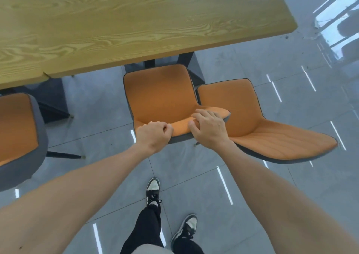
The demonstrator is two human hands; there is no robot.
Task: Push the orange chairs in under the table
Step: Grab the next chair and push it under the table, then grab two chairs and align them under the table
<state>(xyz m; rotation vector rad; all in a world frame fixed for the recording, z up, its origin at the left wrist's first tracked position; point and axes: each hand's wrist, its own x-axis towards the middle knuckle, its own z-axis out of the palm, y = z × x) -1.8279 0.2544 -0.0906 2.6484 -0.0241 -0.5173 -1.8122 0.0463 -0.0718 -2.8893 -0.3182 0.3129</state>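
Holding the chair (161, 94) by its back, at the table (136, 20) edge.
Left hand (153, 135) is curled tight on the back; right hand (208, 126) grips it too.

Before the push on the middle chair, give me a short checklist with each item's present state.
1. Left hand on the backrest top of the middle chair: ok, fingers curled over it.
2. Right hand on the same backrest: ok, resting on top.
3. Seat lined up under the table: ok, its front edge is at the table edge.
4. Clearance from the right chair: not ok, the two touch or nearly so.
5. Table legs clear of the seat: cannot tell.
6. Left chair apart: ok.
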